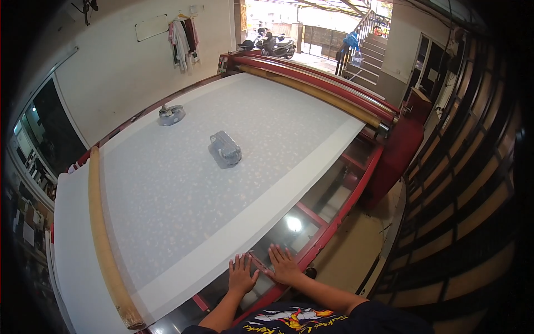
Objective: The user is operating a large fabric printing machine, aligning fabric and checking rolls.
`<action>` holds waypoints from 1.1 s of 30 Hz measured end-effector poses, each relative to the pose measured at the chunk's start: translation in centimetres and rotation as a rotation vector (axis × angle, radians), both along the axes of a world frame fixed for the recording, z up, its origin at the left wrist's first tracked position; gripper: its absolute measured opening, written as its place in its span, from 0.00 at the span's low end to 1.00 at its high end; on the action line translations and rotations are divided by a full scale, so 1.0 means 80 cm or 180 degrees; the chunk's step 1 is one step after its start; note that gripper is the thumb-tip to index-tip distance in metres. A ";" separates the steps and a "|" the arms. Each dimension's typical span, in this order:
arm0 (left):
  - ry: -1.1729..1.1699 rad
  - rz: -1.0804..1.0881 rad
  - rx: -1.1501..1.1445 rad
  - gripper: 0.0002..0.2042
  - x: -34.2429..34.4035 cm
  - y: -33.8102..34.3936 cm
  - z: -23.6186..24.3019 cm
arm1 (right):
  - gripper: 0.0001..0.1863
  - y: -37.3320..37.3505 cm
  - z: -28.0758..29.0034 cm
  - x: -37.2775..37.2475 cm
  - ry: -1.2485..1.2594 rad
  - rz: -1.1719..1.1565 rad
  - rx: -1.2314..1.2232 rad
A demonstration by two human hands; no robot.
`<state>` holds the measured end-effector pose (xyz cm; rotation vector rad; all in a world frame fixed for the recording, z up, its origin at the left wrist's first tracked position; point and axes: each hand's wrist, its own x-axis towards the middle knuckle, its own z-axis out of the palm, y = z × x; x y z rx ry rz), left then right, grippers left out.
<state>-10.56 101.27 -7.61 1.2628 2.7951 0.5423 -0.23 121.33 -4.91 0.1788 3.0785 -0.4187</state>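
My left hand [241,274] lies flat with fingers spread on the glass strip [289,228] of a large red-framed table [356,195], just below the edge of a wide white sheet [222,167]. My right hand [283,264] rests flat beside it, fingers spread, near the red frame rail. Between the two hands lies a thin dark strip, possibly a small tool [259,261]. Neither hand grips anything. The sheet runs from a brown cardboard roll [105,234] at the left to another brown roll [311,92] at the far end.
Two clear plastic weights or bottles [225,149] [171,114] sit on the sheet. A red machine end [397,150] stands at the right. Dark metal grating [473,183] lines the right side. Clothes [183,36] hang on the far wall; motorbikes [275,44] and stairs [367,55] lie beyond.
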 end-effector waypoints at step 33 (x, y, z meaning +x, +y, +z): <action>0.0065 -0.0046 -0.0030 0.34 0.017 0.008 0.008 | 0.47 0.034 0.030 0.122 -0.1097 -0.0388 -0.0364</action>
